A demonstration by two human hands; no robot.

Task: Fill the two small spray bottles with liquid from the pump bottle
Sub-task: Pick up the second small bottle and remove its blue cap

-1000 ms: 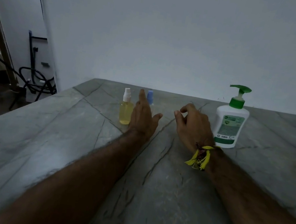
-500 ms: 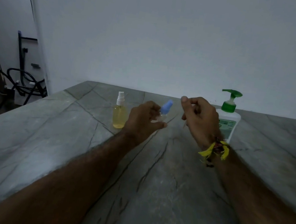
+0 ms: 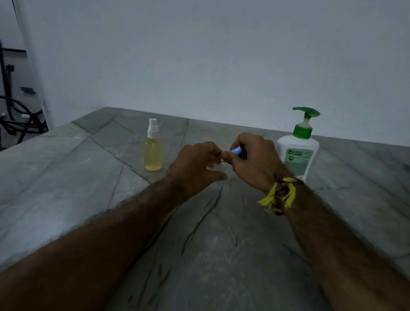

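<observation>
The small clear spray bottle (image 3: 215,166) is held above the counter (image 3: 209,262) in the left hand (image 3: 197,166), its blue cap (image 3: 236,150) pinched by the right hand (image 3: 254,158) (judged light, slick; body gripped firmly while unscrewing).

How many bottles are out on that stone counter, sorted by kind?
Small spray bottles: 2 (the yellow spray bottle standing on the counter; the blue-capped spray bottle held between the left hand and right hand)
Pump bottles: 1 (the white pump bottle with a green pump)
Total: 3 bottles
</observation>
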